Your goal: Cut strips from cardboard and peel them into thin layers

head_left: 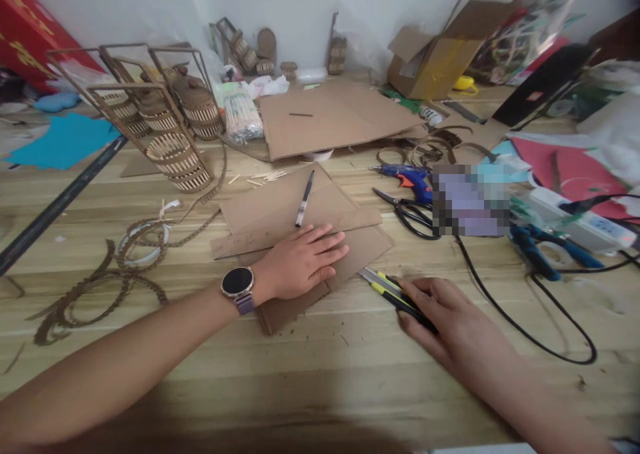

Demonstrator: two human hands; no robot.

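My left hand (310,261) lies flat with fingers spread on the stacked cardboard pieces (280,204), a watch on its wrist. A narrow cardboard strip (364,220) crosses this stack, partly covered by the hand. Just beyond my fingers a pen (305,199) rests on the cardboard. My right hand (440,317) is closed around a yellow-and-black utility knife (393,291). The knife's blade points up and left, its tip close to the right edge of the cardboard.
Scissors (413,215) and a blue glue gun (407,177) lie right of the cardboard. Pliers (537,251), a power strip (583,221) and a looping black cable are farther right. Corrugated strips (125,267) curl at left, below small woven-looking baskets (175,154). A large cardboard sheet (340,117) lies behind.
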